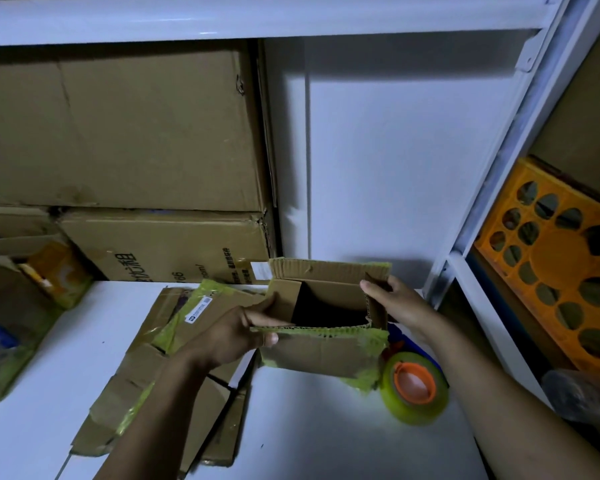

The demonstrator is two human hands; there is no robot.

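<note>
A small open cardboard box (321,351) with yellow-green tape on its flap edges stands on the white shelf (309,427), its inside dark and seemingly empty. My left hand (238,336) grips the box's left flap, fingers reaching inside and thumb against the near flap. My right hand (397,301) pinches the upright right flap. A roll of yellow-green tape (414,388) with an orange core lies just right of the box, touching its lower corner.
Flattened cardboard pieces (174,375) lie left of the box. Large cardboard cartons (136,133) are stacked at the back left. Open boxes with packets (54,271) sit far left. An orange plastic crate (551,265) stands beyond the white shelf post on the right.
</note>
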